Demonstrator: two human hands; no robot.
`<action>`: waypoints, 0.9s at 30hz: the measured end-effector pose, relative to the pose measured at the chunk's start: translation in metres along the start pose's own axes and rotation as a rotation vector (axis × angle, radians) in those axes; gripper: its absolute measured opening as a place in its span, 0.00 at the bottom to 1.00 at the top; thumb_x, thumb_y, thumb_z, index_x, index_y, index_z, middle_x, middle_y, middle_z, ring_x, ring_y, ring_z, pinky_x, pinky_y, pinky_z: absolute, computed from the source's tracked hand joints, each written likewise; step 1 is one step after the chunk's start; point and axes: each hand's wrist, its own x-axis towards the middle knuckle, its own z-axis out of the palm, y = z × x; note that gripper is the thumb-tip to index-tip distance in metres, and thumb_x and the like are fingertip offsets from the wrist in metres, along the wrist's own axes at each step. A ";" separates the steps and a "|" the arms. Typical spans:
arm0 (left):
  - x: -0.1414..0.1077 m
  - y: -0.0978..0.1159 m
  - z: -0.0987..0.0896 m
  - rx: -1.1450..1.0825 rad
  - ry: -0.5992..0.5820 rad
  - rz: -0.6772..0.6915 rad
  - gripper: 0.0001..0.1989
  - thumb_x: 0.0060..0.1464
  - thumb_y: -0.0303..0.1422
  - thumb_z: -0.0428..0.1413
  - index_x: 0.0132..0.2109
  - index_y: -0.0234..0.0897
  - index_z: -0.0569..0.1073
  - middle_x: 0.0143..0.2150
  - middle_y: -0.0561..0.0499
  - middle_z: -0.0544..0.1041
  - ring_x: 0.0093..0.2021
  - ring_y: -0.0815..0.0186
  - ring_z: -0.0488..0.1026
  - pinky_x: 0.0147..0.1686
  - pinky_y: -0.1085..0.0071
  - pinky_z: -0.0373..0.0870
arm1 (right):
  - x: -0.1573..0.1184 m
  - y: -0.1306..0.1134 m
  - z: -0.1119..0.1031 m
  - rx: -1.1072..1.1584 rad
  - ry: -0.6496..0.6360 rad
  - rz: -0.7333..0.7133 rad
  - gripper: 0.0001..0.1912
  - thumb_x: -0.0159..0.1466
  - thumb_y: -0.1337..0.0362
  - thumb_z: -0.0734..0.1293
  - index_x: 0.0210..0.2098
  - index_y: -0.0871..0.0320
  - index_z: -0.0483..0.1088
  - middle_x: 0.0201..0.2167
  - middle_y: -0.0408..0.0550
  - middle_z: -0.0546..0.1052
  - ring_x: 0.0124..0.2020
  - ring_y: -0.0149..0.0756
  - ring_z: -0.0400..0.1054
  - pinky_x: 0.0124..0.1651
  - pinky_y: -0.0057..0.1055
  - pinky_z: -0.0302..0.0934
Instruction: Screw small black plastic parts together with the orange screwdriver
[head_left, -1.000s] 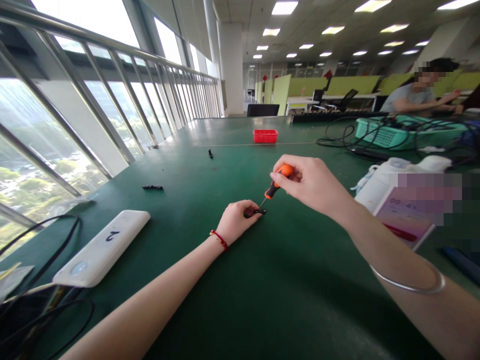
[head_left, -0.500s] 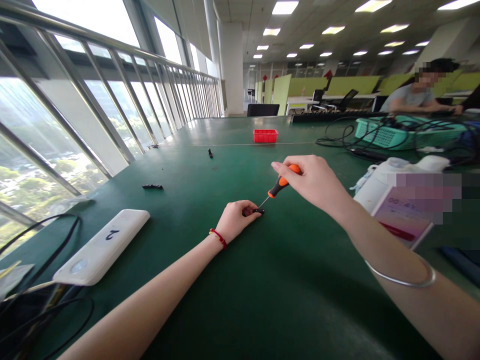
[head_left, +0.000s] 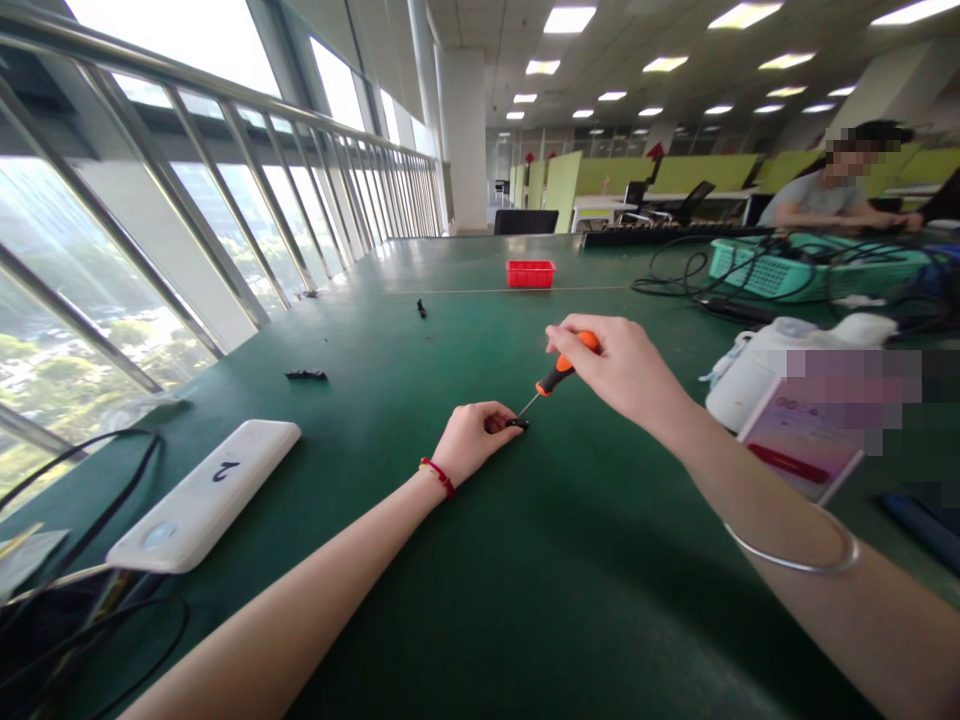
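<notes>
My left hand [head_left: 480,440] rests on the green table [head_left: 480,600], its fingers closed on a small black part [head_left: 519,424] whose kind I cannot make out. Above and to the right, my right hand [head_left: 626,365] grips the orange-and-black handle of a screwdriver [head_left: 559,372]. The screwdriver slants down to the left, and its tip meets the black part at my left fingertips. My fingers hide much of the part.
A white power bank [head_left: 206,495] lies left, with black pieces [head_left: 306,375] beyond it. Farther back stands a red basket [head_left: 531,274]. On the right are a white bottle [head_left: 750,375], a phone-like screen [head_left: 802,435], and a green basket [head_left: 825,270] with cables. A person [head_left: 832,190] sits behind.
My right wrist and forearm have shifted slightly left, with the hand turning a little around the screwdriver handle. My left hand and the black part stay in place.
</notes>
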 end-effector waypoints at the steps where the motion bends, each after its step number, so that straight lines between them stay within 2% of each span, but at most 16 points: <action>1: 0.000 0.000 0.000 0.000 0.002 0.000 0.10 0.47 0.36 0.56 0.34 0.34 0.76 0.26 0.52 0.75 0.26 0.69 0.69 0.27 0.74 0.65 | 0.000 0.000 0.000 0.010 0.009 -0.004 0.13 0.59 0.56 0.57 0.32 0.56 0.68 0.20 0.41 0.69 0.22 0.31 0.61 0.28 0.27 0.50; 4: 0.000 -0.001 0.001 0.000 0.007 0.011 0.09 0.47 0.36 0.56 0.33 0.35 0.76 0.27 0.52 0.75 0.27 0.69 0.69 0.28 0.74 0.65 | 0.000 0.001 0.001 0.026 0.019 0.007 0.12 0.56 0.60 0.60 0.39 0.55 0.65 0.20 0.39 0.68 0.20 0.30 0.59 0.26 0.26 0.49; 6: 0.001 -0.002 0.001 -0.005 0.005 0.018 0.09 0.47 0.35 0.56 0.34 0.35 0.76 0.27 0.52 0.75 0.27 0.69 0.69 0.28 0.74 0.65 | -0.001 0.000 0.002 0.009 0.008 0.014 0.11 0.58 0.56 0.59 0.35 0.55 0.66 0.19 0.40 0.67 0.20 0.30 0.59 0.26 0.26 0.49; 9: 0.001 -0.003 0.001 -0.009 -0.002 0.015 0.09 0.47 0.35 0.56 0.35 0.34 0.76 0.26 0.53 0.74 0.26 0.69 0.69 0.28 0.75 0.65 | -0.001 0.000 0.001 -0.022 0.003 0.008 0.18 0.60 0.51 0.55 0.26 0.57 0.68 0.18 0.43 0.68 0.21 0.31 0.60 0.26 0.27 0.48; 10: 0.001 -0.003 0.001 -0.008 -0.004 0.013 0.09 0.47 0.35 0.56 0.35 0.34 0.76 0.26 0.53 0.74 0.26 0.69 0.69 0.28 0.75 0.65 | -0.001 0.000 0.001 -0.017 0.005 0.000 0.18 0.61 0.52 0.55 0.27 0.57 0.68 0.18 0.43 0.68 0.21 0.31 0.60 0.26 0.27 0.49; 12: 0.001 -0.003 0.001 -0.001 -0.006 0.015 0.09 0.47 0.35 0.56 0.35 0.35 0.76 0.26 0.53 0.74 0.27 0.69 0.69 0.28 0.75 0.66 | -0.001 0.000 0.002 0.007 0.018 -0.012 0.12 0.59 0.57 0.58 0.34 0.56 0.67 0.20 0.41 0.68 0.21 0.30 0.60 0.27 0.27 0.49; 14: 0.001 -0.002 0.000 0.002 -0.005 0.021 0.10 0.47 0.36 0.56 0.34 0.35 0.76 0.27 0.52 0.75 0.27 0.69 0.69 0.28 0.75 0.66 | -0.002 0.000 0.002 0.025 0.015 -0.008 0.13 0.56 0.59 0.60 0.41 0.55 0.64 0.21 0.39 0.68 0.21 0.30 0.60 0.27 0.26 0.50; 15: 0.000 -0.002 0.000 0.004 -0.005 0.022 0.10 0.47 0.36 0.56 0.34 0.35 0.76 0.27 0.52 0.75 0.27 0.69 0.69 0.28 0.75 0.66 | -0.002 -0.001 0.002 0.024 0.006 0.000 0.13 0.57 0.59 0.60 0.41 0.55 0.64 0.21 0.39 0.68 0.21 0.30 0.60 0.26 0.26 0.49; 17: 0.000 -0.002 0.000 0.005 0.000 0.020 0.09 0.47 0.36 0.56 0.34 0.34 0.76 0.26 0.53 0.75 0.26 0.70 0.69 0.28 0.75 0.65 | -0.002 -0.001 0.002 0.010 -0.015 0.012 0.13 0.59 0.54 0.57 0.34 0.56 0.66 0.20 0.41 0.68 0.21 0.31 0.60 0.26 0.26 0.49; 19: 0.000 -0.001 0.000 0.004 -0.001 0.019 0.10 0.48 0.36 0.56 0.34 0.34 0.76 0.26 0.53 0.74 0.26 0.70 0.69 0.27 0.75 0.65 | -0.002 -0.001 0.001 -0.006 -0.015 0.013 0.20 0.62 0.52 0.53 0.26 0.57 0.67 0.18 0.42 0.67 0.21 0.31 0.60 0.26 0.27 0.48; 20: 0.000 -0.001 0.000 0.005 -0.003 0.020 0.10 0.48 0.36 0.56 0.34 0.34 0.76 0.26 0.53 0.74 0.26 0.70 0.69 0.27 0.75 0.65 | -0.002 -0.002 0.001 -0.007 -0.005 0.006 0.20 0.62 0.52 0.53 0.25 0.57 0.68 0.18 0.42 0.67 0.21 0.31 0.60 0.26 0.27 0.48; 23: 0.000 -0.002 0.001 0.014 -0.010 0.014 0.10 0.48 0.36 0.56 0.34 0.34 0.76 0.26 0.52 0.74 0.27 0.69 0.69 0.28 0.75 0.65 | -0.002 -0.002 0.000 0.009 0.022 -0.009 0.12 0.59 0.59 0.57 0.36 0.56 0.67 0.17 0.39 0.65 0.19 0.30 0.58 0.26 0.26 0.48; 24: 0.001 -0.002 0.001 0.016 -0.009 0.011 0.10 0.47 0.36 0.56 0.35 0.34 0.76 0.26 0.52 0.74 0.27 0.69 0.69 0.28 0.75 0.65 | -0.003 -0.002 0.000 0.011 0.023 -0.007 0.12 0.57 0.60 0.59 0.40 0.56 0.66 0.17 0.38 0.65 0.19 0.30 0.58 0.25 0.26 0.48; 25: 0.001 -0.002 0.001 0.017 -0.009 0.009 0.10 0.47 0.35 0.56 0.35 0.34 0.76 0.27 0.52 0.75 0.27 0.69 0.70 0.28 0.75 0.65 | -0.003 -0.002 0.000 0.008 0.018 -0.003 0.13 0.56 0.60 0.59 0.41 0.55 0.65 0.18 0.37 0.65 0.19 0.30 0.58 0.25 0.26 0.48; 27: 0.001 -0.003 0.001 0.014 -0.010 0.011 0.10 0.47 0.35 0.55 0.35 0.34 0.76 0.27 0.52 0.75 0.27 0.69 0.70 0.29 0.75 0.65 | -0.002 -0.002 0.000 -0.013 0.001 0.006 0.11 0.57 0.57 0.59 0.35 0.56 0.66 0.18 0.39 0.66 0.19 0.30 0.58 0.25 0.26 0.48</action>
